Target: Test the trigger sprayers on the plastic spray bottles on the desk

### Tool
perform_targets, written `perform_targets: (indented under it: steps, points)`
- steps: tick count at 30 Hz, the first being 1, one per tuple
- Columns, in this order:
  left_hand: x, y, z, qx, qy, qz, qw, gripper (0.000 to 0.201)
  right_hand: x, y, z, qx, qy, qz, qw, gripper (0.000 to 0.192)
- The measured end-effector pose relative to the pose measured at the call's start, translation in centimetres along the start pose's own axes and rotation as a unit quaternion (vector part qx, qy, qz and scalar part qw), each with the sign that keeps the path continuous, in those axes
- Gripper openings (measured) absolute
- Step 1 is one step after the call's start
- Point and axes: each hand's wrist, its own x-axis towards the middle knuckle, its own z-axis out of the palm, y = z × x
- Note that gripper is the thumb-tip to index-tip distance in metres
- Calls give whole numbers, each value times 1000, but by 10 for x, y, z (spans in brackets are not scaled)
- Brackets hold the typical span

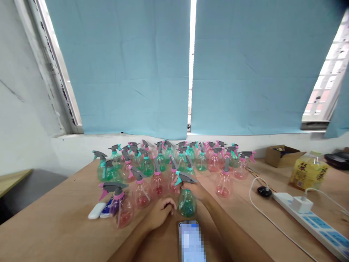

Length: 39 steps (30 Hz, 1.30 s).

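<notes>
The right hand point(196, 191) is wrapped around the neck of a green spray bottle point(187, 202), just under its grey trigger head, gripping it upright on the wooden table point(60, 218). The left hand point(160, 213) lies curled into a loose fist just left of that bottle, knuckles close to its belly, holding nothing. Directly in front of the bottle, nearer the person, lies a phone point(191, 240) (screen blurred). Behind the bottle stands a crowd of pink and green spray bottles point(169, 160). Well to its right sits a white power strip point(313, 218); to its left, a small white device point(97, 210).
</notes>
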Motion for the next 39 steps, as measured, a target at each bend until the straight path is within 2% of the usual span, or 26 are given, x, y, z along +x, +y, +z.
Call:
perform_targets:
  steps: [5,11,22,32,39]
  points:
    - [0,0,1,3,4,0,1000,22,2,-3,3,-2,11,15,1000,12]
    - [0,4,0,5,-1,-2,1000,21,1,1,-1,-22,-8,-3,1000,20]
    - [0,1,0,-3,-1,-6,1000,21,-2,-7,3,-36,3,20,999,18]
    - [-1,4,0,4,5,-7,1000,22,-1,-2,5,-10,15,13,1000,15]
    - [0,3,0,4,1,-1,1000,22,-2,-7,3,-30,-2,1,1000,25]
